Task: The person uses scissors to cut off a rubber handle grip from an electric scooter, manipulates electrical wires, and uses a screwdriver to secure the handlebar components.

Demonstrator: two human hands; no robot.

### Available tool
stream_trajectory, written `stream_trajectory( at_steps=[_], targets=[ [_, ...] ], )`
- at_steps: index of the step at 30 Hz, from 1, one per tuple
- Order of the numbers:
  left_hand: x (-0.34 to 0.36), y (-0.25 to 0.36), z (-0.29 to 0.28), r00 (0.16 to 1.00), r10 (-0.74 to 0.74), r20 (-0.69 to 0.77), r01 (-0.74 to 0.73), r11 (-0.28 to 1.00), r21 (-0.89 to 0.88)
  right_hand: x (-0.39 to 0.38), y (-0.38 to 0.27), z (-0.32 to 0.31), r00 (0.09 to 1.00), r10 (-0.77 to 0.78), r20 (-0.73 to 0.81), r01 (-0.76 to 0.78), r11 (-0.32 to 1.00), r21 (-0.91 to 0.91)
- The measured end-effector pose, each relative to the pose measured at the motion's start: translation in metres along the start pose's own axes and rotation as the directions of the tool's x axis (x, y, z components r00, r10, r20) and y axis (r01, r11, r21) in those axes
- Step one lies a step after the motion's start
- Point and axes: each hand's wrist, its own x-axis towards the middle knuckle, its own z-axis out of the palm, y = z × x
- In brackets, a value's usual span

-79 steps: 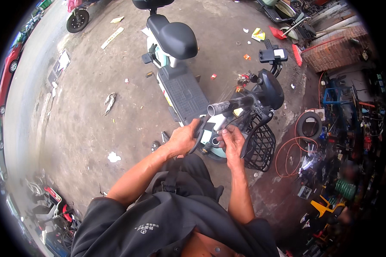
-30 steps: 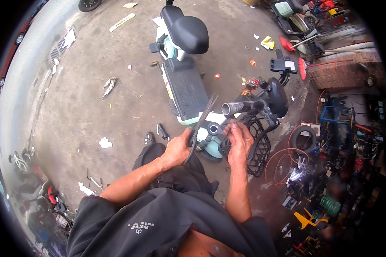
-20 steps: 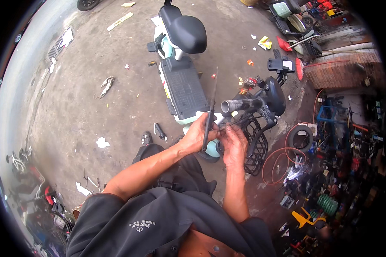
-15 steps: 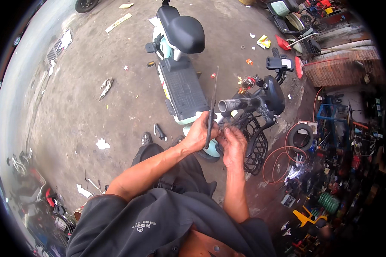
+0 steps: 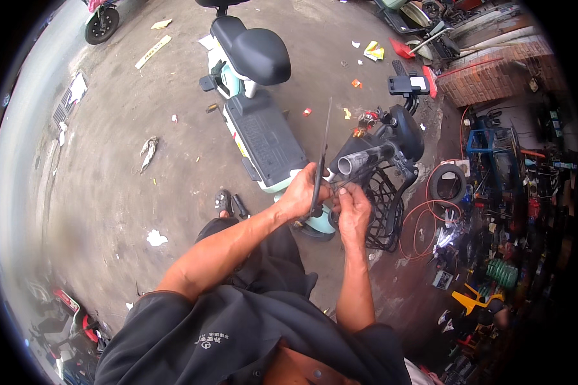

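Observation:
My left hand [image 5: 297, 194] is closed round a long thin rod [image 5: 326, 131] with a thicker black lower part, which stands nearly upright. Beside it, my right hand [image 5: 354, 212] is closed with thumb and fingertips pinched together on thin dark cables [image 5: 341, 184]. Both hands work close together just below the open end of a bare grey metal tube [image 5: 366, 159] on the scooter's handlebar. The pale green and black electric scooter [image 5: 263, 138] stands in front of me, its black wire basket [image 5: 384, 221] right of my right hand. My fingers partly hide the cable ends.
A black tool [image 5: 241, 206] lies on the floor by my shoe [image 5: 223, 203]. At right are a tyre [image 5: 447, 183], an orange hose [image 5: 417, 224], a yellow frame [image 5: 475, 298] and cluttered tools. A brick ledge [image 5: 488, 77] and a red dustpan [image 5: 401, 49] stand farther back.
The view has shifted a little, so the scooter's seat and floor litter sit farther left. My hands stay together below the tube, the rod still in my left hand.

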Motion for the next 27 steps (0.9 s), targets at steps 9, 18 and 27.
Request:
stream_trajectory(
  at_steps=[9,18,27],
  targets=[
    [0.024,0.017,-0.009,0.969,-0.185,0.165,0.206,0.971,-0.118,0.004,-0.003,0.002,0.998,-0.067,0.017,0.067,0.997,0.043],
    [0.019,0.029,-0.017,0.958,-0.202,0.201,0.190,0.979,0.080,-0.011,0.006,0.027,0.982,0.025,-0.188,0.060,0.900,0.432],
    [-0.059,0.012,-0.058,0.985,-0.108,0.131,-0.092,0.309,0.947,-0.014,-0.008,0.010,0.990,0.072,-0.123,-0.042,0.972,0.233]
  ],
)
